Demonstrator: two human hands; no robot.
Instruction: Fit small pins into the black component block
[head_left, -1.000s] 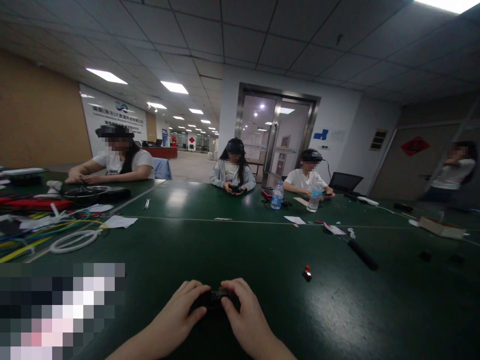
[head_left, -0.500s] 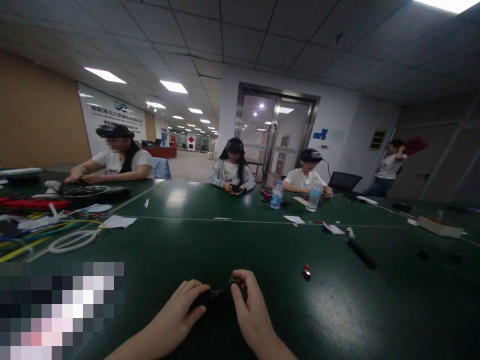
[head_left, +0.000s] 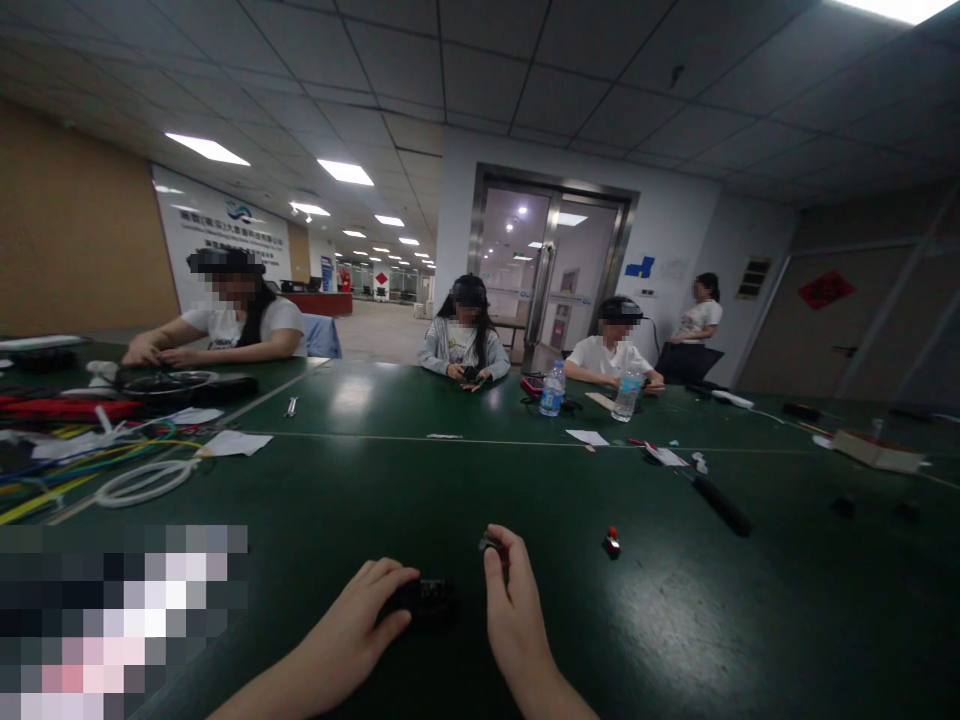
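My left hand (head_left: pixel 367 615) is closed around the left end of a small black block-shaped device (head_left: pixel 433 592) on the green tabletop. Pale markings show on the device's upper side, but its kind is hard to make out in the dark. Off to its right, my right hand (head_left: pixel 514 600) pinches a small dark piece (head_left: pixel 489 541) between thumb and fingertips, apart from the device. Most of that piece is hidden by the fingers. Farther right lies a small red and silver object (head_left: pixel 613 542), touched by neither hand.
A screwdriver-like tool with a black handle (head_left: pixel 721 504) lies to the right. Two water bottles (head_left: pixel 553 390) stand across the table. Cables (head_left: pixel 146 482) and papers (head_left: pixel 236 443) spread at left, near a small wrench (head_left: pixel 291 407). Several people sit opposite; another stands behind.
My right hand has moved right, away from the black device, with the small dark piece in its fingertips. My left hand stays put. The standing person in the background has moved left.
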